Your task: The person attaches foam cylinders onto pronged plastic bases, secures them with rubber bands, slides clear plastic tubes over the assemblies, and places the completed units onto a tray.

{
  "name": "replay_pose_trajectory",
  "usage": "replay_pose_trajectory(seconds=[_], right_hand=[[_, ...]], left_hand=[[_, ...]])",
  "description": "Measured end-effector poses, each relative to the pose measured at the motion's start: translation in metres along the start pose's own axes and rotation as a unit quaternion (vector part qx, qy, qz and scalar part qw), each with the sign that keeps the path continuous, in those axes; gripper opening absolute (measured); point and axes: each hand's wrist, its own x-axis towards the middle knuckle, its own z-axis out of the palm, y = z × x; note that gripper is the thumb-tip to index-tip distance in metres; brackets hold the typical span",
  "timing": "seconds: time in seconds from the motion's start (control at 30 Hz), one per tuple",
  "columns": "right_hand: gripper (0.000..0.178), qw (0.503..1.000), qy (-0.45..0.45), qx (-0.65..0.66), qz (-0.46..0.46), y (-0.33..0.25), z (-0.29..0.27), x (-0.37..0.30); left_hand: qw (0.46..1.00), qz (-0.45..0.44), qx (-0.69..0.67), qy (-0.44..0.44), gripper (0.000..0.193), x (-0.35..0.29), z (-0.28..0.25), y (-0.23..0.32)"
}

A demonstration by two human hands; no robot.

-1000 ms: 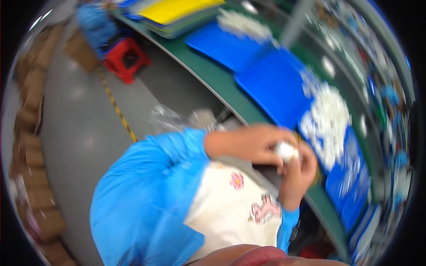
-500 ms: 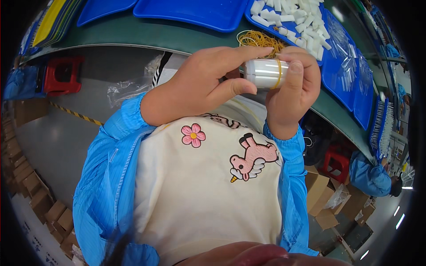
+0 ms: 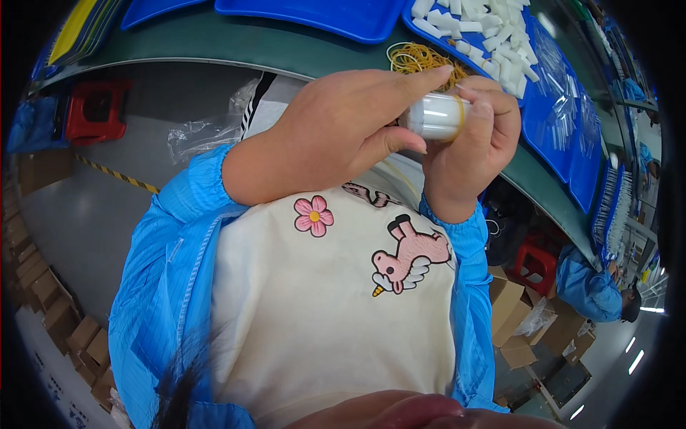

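Where our two hands meet in front of our chest, we hold a small white bundle [image 3: 434, 116], a short cylinder with a yellow rubber band round it. Our left hand [image 3: 343, 132] is curled about its near end, thumb pressed under it and forefinger stretched along the top, so that the hand is closed on the bundle. Our right hand [image 3: 475, 150] wraps the far end, fingers folded over it from above and also closed on it, the fingertips of both hands touching. The bundle lies roughly level, just below the edge of the green workbench [image 3: 236, 43].

Just beyond our fingers, on the bench, lies a loose heap of yellow rubber bands [image 3: 418, 57]. Beside it a blue tray [image 3: 550, 107] holds a pile of small white pieces [image 3: 479, 25]; a second blue tray [image 3: 321, 14] sits further left. Below our hands we see our cream shirt [image 3: 329, 307] with a pink flower and a pink winged unicorn on it, framed by blue sleeves. On the floor to the left stands a red stool [image 3: 96, 111], and to the right are cardboard boxes [image 3: 518, 314] and another person in blue [image 3: 589, 286].
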Motion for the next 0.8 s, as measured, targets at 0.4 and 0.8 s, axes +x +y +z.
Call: replay_pose_trajectory(seconds=[0.4,0.8], right_hand=[[0.006,0.998,-0.003,-0.025,-0.065,0.004,0.004,-0.004],[0.028,0.992,-0.009,-0.006,-0.126,-0.002,0.001,-0.003]], left_hand=[[0.997,0.069,-0.005,0.023,0.054,0.002,0.001,-0.005],[0.977,0.014,-0.204,-0.054,0.057,0.0,0.002,-0.017]])
